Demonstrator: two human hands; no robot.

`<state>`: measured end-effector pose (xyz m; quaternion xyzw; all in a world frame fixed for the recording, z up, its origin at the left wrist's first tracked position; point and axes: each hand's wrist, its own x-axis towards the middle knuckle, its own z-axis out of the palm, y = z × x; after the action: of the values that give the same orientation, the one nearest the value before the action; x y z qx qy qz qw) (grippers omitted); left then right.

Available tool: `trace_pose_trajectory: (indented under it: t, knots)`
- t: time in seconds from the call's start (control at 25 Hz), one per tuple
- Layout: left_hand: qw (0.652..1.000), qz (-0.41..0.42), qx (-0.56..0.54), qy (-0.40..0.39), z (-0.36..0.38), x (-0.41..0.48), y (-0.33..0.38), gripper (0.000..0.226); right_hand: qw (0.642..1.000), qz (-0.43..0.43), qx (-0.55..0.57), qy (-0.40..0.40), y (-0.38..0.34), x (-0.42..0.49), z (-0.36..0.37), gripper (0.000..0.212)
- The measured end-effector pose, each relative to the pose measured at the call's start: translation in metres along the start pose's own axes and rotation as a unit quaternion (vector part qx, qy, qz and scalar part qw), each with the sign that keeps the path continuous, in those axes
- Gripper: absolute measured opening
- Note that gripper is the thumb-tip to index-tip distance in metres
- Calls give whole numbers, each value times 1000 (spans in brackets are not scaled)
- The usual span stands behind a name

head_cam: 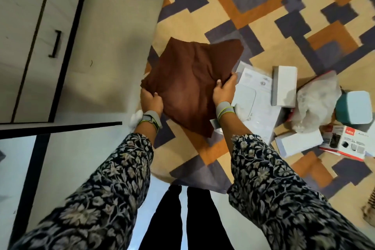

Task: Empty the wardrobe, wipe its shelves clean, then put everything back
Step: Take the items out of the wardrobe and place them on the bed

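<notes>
A folded brown cloth (188,81) hangs in the air above the patterned carpet, held from both sides. My left hand (151,100) grips its left edge and my right hand (224,89) grips its right edge, thumbs on top. Both wrists wear grey bands. The wardrobe (40,36) stands at the left, its pale door with a black handle (55,43) and dark frame in view; its shelves are hidden.
Several items lie on the carpet (253,6) at the right: white boxes (284,85), a flat white package (253,91), a crumpled plastic bag (316,99), a teal container (354,108) and a red-and-white product box (345,142). My legs stand at the bottom centre.
</notes>
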<state>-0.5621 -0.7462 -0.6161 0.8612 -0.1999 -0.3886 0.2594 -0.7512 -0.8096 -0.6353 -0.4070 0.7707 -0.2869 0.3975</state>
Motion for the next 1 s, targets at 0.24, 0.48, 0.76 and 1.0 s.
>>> trace_pose_trajectory:
  t: [0.24,0.48,0.76,1.0]
  knots:
    - [992,-47,111,-33,13,-15,-32,47,981,111,-112,-114,51,-2,-13,73]
    - [965,-15,182,-186,29,-24,-30,42,959,112,-160,-205,56,8,-26,47]
    - [971,-26,96,-216,13,-48,-24,20,957,61,-130,-251,26,-43,-20,11]
    - [990,-2,-11,-144,-33,-95,-9,24,955,-10,-83,-284,-18,-101,-11,24]
